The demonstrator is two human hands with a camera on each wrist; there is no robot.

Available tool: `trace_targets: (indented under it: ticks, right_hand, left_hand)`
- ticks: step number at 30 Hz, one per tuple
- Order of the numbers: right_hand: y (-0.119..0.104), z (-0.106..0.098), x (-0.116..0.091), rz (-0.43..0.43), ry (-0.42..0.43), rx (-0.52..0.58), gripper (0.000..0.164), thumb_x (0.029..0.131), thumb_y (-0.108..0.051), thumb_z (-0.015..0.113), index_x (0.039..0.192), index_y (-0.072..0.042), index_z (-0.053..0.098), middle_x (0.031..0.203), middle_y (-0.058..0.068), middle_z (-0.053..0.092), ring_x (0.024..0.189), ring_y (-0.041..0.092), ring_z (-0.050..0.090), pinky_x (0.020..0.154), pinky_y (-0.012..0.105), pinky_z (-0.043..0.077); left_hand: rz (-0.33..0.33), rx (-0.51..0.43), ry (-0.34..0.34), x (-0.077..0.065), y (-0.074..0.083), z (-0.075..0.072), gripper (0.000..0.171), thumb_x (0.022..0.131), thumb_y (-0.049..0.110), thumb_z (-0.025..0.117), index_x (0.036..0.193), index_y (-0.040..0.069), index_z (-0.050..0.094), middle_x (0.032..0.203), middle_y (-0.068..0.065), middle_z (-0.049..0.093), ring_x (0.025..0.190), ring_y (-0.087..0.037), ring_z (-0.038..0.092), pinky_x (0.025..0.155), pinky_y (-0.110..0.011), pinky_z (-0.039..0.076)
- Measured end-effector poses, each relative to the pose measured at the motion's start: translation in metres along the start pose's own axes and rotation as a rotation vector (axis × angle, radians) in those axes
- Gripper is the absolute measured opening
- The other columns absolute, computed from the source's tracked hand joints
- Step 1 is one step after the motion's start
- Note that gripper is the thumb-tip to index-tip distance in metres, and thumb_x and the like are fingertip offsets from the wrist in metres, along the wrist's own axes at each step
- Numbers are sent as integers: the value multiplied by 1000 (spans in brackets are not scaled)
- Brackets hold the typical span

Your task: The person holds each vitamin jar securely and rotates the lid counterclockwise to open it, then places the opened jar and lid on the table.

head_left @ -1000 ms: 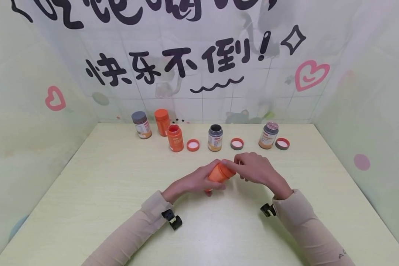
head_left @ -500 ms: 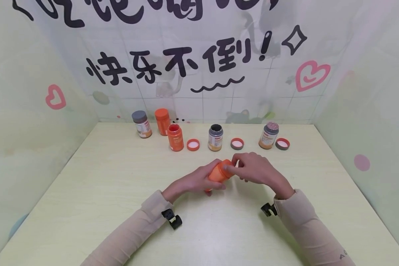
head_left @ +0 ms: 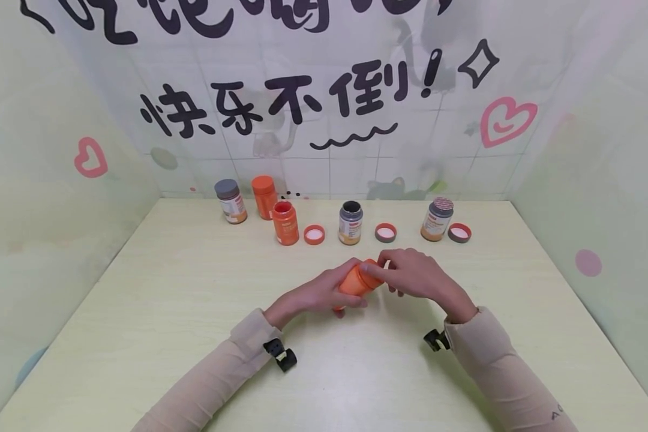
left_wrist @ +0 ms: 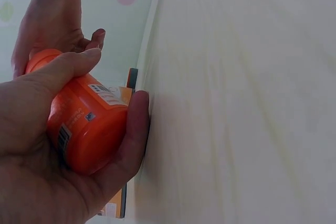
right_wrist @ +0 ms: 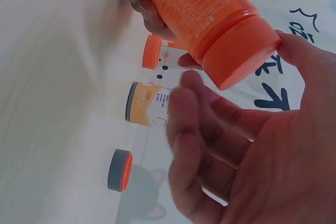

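Above the middle of the table, my left hand [head_left: 321, 292] grips the body of an orange plastic bottle [head_left: 352, 284], which leans with its capped end up and to the right. In the left wrist view the fingers and thumb wrap round the bottle, its base facing the camera. My right hand [head_left: 417, 274] is at the orange screw cap [right_wrist: 239, 53], with thumb and index finger at opposite sides of it. The right wrist view shows the other right fingers curled below the cap, touching nothing. The cap sits on the bottle's neck.
Along the back stand a grey-capped bottle [head_left: 233, 207], an orange capped bottle [head_left: 265, 201], an uncapped orange bottle [head_left: 286, 228], an uncapped grey bottle [head_left: 350, 228] and a grey bottle with a sealed mouth [head_left: 435, 223]. Loose caps [head_left: 314, 235] lie upturned beside the uncapped ones.
The right thumb and index finger have shifted back and forth over the cap. The left hand and its bottle have stayed nearly in place.
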State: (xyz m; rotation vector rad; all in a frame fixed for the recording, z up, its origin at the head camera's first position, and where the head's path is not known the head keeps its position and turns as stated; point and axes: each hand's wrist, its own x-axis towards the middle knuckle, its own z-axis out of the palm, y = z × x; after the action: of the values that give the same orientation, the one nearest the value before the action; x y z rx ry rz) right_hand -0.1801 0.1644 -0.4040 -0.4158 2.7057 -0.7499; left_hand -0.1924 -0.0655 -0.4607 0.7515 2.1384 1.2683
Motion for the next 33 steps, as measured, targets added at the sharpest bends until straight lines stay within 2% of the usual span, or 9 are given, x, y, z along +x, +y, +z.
trace_targets:
  ticks: [4,7,15,18,22,29,33]
  right_hand:
    - [1,-1,-2,14,-25,-19,69,93,-77,50,89,-11,70,73,2,68,67,23,66,59,31,50]
    - [1,-1,-2,7,-36,-13,70,93,-77,50,86,-10,69,72,2,67,67,23,66,60,32,50]
    - [1,-4,-1,-25,-56,-1,55,94,-68,57,103,-15,67,75,0,68,70,21,67,62,31,51]
    - [1,-3,-1,-42,-47,1,53,95,-68,56,105,-17,67,75,0,68,69,20,67,61,31,51]
    - [1,-1,-1,-47,-13,12,56,96,-71,51,101,-18,67,75,1,68,66,17,65,60,31,50]
    - [0,-1,-2,48,-7,-30,71,92,-79,48,86,-11,69,71,3,67,65,22,65,58,32,48]
    - [0,-1,-1,36,-7,-27,73,92,-79,48,82,-10,69,69,3,66,62,20,62,58,31,47]
  left_hand:
    - [2,-4,-1,0,0,0,57,94,27,76,141,32,43,117,-4,59,95,-24,64,69,-35,62]
    - [-2,-5,1,0,0,0,57,94,28,76,141,31,43,116,-4,59,95,-24,64,69,-34,62]
    - [-6,-11,12,-1,1,1,54,94,28,76,139,29,44,119,-3,59,96,-24,63,70,-34,62]
    - [-8,-11,12,-1,2,1,55,94,28,76,139,30,44,120,-3,59,97,-24,63,71,-34,62]
    - [-13,-9,9,0,2,1,57,94,28,76,141,31,43,120,-3,58,100,-24,62,71,-34,62]
    - [-1,-3,7,1,2,1,57,94,27,76,141,32,43,118,-3,59,100,-23,62,70,-34,62]
    - [2,-3,8,0,2,1,56,94,27,76,140,31,44,117,-4,59,97,-24,62,69,-34,62]
